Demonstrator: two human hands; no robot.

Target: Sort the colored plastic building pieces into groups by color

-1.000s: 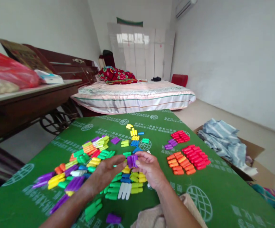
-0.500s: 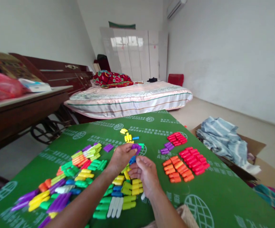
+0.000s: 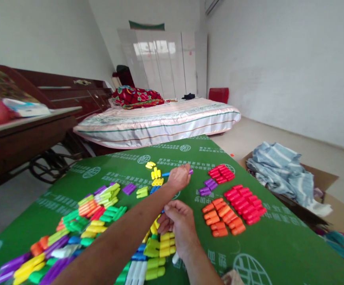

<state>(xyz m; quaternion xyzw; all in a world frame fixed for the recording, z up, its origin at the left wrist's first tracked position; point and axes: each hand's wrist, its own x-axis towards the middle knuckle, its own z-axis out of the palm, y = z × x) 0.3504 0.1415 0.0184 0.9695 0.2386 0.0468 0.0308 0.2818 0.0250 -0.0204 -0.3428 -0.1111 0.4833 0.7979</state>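
Note:
My left hand [image 3: 180,177] reaches across the green board [image 3: 189,245], its fingers closed on purple plastic caps [image 3: 191,171], mostly hidden behind the hand. Closer to me, my right hand [image 3: 180,223] is curled, with a bit of a blue cap [image 3: 163,211] showing at its fingertips. Right of the left hand lie purple caps [image 3: 208,186], with red caps [image 3: 244,202] and orange caps [image 3: 223,215] grouped beside them. Yellow caps [image 3: 158,181] sit left of the left wrist. Under and beside the right hand are more yellow caps [image 3: 167,243].
A mixed pile of colored caps [image 3: 94,217] spreads over the board's left side, partly behind my left forearm. On the right stands a cardboard box [image 3: 323,190] with striped cloth [image 3: 281,170]. Beyond the board is a bed [image 3: 160,122]; a wooden table [image 3: 26,130] is at left.
My left hand has moved right and away from me with the purple caps, toward the purple group. My right hand has shifted slightly lower. The view has tilted slightly.

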